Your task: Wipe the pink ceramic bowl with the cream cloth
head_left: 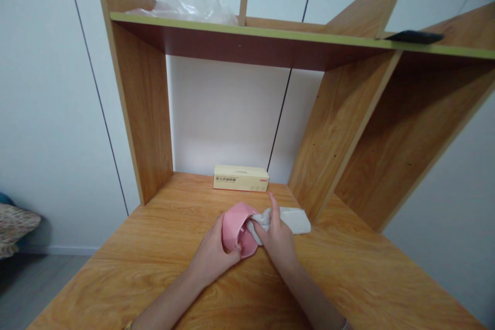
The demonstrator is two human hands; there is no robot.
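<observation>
A pink bowl is tilted on its side, its opening turned toward the right. My left hand grips it from the left, with the thumb at the near rim. My right hand pinches a white cloth and holds part of it at the bowl's opening. The index finger of that hand points up, while the cloth's other end stretches out to the right behind the hand. The right fingertips at the bowl are partly hidden by the cloth.
A cream cardboard box with printed lettering stands at the back of the wooden desk. Wooden uprights flank it. Overhead, a shelf carries a crumpled clear plastic bag and a flat black object.
</observation>
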